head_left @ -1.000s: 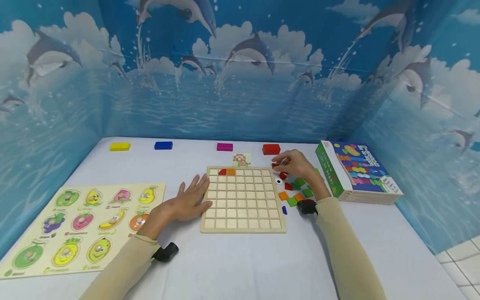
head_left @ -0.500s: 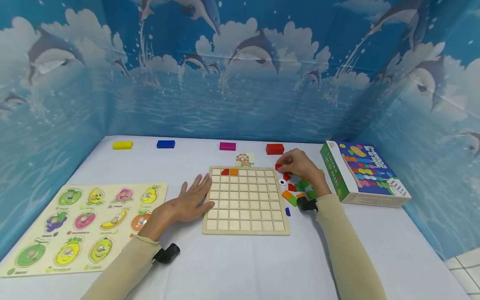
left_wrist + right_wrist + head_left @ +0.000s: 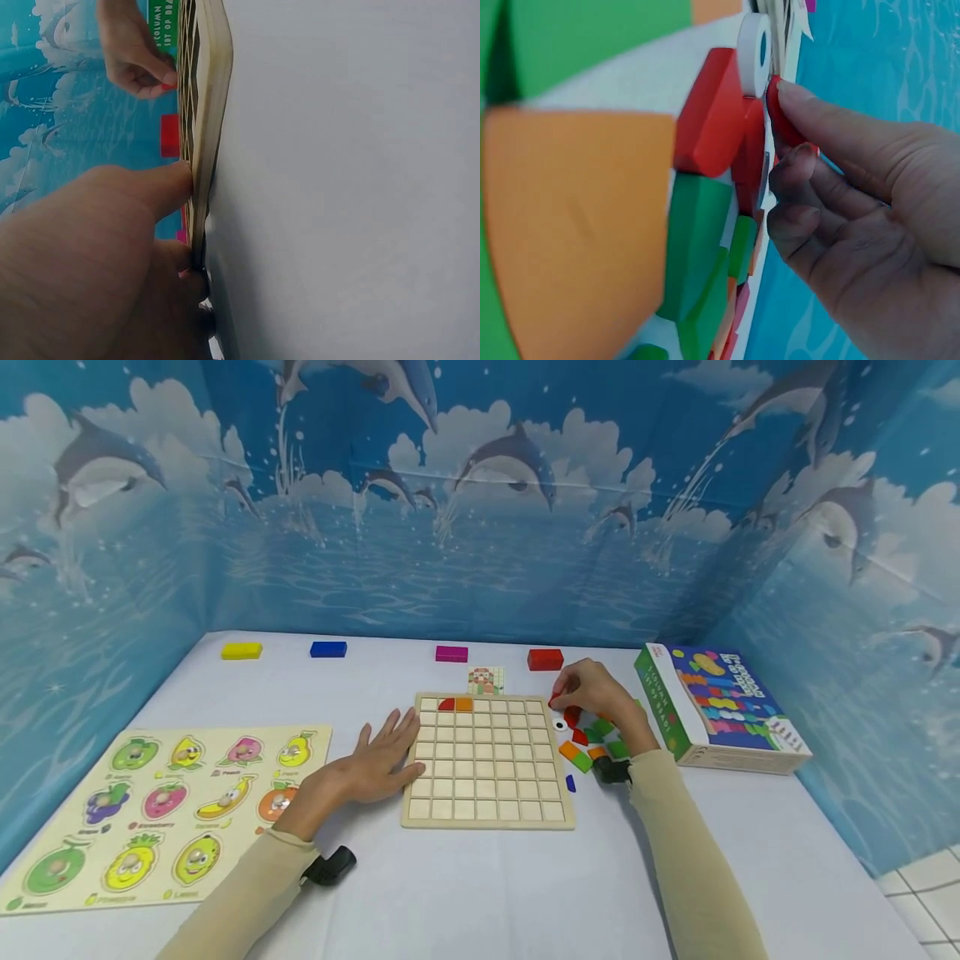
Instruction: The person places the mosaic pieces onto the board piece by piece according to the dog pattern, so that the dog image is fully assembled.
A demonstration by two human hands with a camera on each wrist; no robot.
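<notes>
Grid board (image 3: 486, 760) lying flat on the desk (image 3: 435, 902), with a red piece (image 3: 446, 704) and an orange square (image 3: 464, 705) side by side in its top row. Left hand (image 3: 375, 766): fingers straight and spread apart, touching the board's left edge. Right hand (image 3: 592, 687): fingers clamped on a small red tile (image 3: 777, 112), near the board's upper right corner. Loose pieces (image 3: 602, 726), green, red and orange, lie to the right of the board, near a white disc (image 3: 560, 724); a patterned card (image 3: 486, 680) lies just beyond the far edge.

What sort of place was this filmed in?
Probably an indoor booth for tabletop recording: a dolphin-print backdrop lines three sides of a white-covered table, where a gridded wooden board lies.
</notes>
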